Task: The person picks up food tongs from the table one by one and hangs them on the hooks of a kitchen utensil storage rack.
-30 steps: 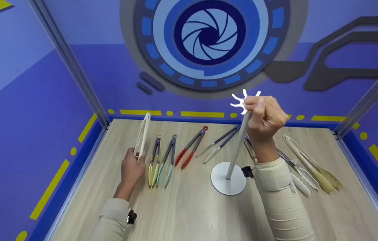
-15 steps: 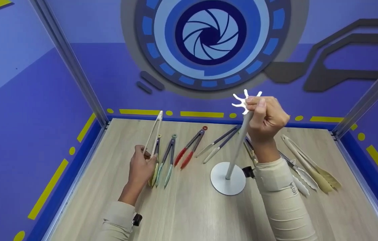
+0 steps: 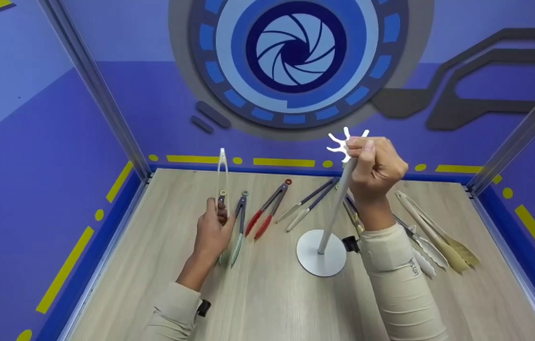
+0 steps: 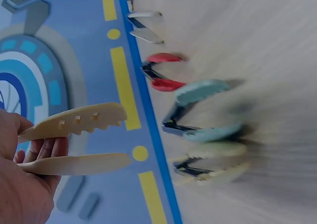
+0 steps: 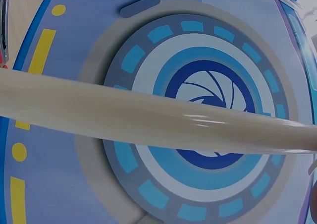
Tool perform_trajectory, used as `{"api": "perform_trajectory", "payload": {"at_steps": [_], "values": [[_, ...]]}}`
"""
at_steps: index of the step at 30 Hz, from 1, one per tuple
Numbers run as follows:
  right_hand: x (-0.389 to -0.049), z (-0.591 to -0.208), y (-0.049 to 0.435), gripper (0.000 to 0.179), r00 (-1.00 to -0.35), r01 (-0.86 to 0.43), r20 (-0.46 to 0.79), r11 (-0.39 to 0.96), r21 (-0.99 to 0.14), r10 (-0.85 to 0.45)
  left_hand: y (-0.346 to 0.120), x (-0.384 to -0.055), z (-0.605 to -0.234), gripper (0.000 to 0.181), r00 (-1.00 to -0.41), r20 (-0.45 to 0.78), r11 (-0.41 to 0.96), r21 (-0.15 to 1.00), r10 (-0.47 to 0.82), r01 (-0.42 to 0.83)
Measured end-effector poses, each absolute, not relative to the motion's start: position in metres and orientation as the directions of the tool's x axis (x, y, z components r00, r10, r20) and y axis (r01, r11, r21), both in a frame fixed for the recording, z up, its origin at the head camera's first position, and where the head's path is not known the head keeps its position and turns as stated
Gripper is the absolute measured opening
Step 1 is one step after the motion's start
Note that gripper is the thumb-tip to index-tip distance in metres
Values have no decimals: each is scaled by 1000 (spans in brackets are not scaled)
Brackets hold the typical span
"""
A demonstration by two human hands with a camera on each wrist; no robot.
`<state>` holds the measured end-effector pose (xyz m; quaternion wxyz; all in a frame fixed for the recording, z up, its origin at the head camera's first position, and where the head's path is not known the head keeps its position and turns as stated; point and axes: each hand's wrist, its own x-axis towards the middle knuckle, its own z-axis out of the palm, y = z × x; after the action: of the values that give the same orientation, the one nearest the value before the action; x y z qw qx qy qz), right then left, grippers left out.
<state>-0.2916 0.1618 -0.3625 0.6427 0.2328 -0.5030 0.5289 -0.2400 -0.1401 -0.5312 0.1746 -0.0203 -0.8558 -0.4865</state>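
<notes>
My left hand [image 3: 210, 234] grips a pair of cream tongs [image 3: 222, 163], hinge end up, raised over the left of the table. In the left wrist view the tongs' two arms [image 4: 86, 164] stand apart, one with a notched edge. They overlap the yellow-tipped tongs [image 3: 222, 193] lying behind. My right hand [image 3: 378, 163] pinches the top of a metal stand near its white, several-pronged hook head [image 3: 338, 146]. The stand's pole [image 3: 335, 208] tilts up from a round base [image 3: 319, 270]; the right wrist view shows the pole [image 5: 148, 117] across it.
Mint-tipped tongs [image 3: 238, 237], red-tipped tongs [image 3: 263, 225] and grey-handled tongs [image 3: 312, 203] lie along the table. Right of the stand are beige tongs [image 3: 438, 232] and metal tongs [image 3: 430, 248]. Blue-purple walls with metal corner posts enclose the table [image 3: 272, 298].
My left hand has moved right with the cream tongs, from left of the yellow-tipped tongs to in front of them, and the tongs have risen and turned upright. My right hand and the stand stay put.
</notes>
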Motion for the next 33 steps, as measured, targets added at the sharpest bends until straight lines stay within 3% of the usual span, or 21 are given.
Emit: {"api": "perform_trajectory", "payload": {"at_steps": [11, 33], "values": [[-295, -365, 166, 40, -54, -914, 901, 341, -219, 431, -122, -239, -517, 18, -917, 399, 541, 778, -32, 319], [-295, -367, 165, 40, -66, -913, 898, 336, -231, 436, -84, -247, -492, 18, -881, 472, 558, 718, 48, 415]]}}
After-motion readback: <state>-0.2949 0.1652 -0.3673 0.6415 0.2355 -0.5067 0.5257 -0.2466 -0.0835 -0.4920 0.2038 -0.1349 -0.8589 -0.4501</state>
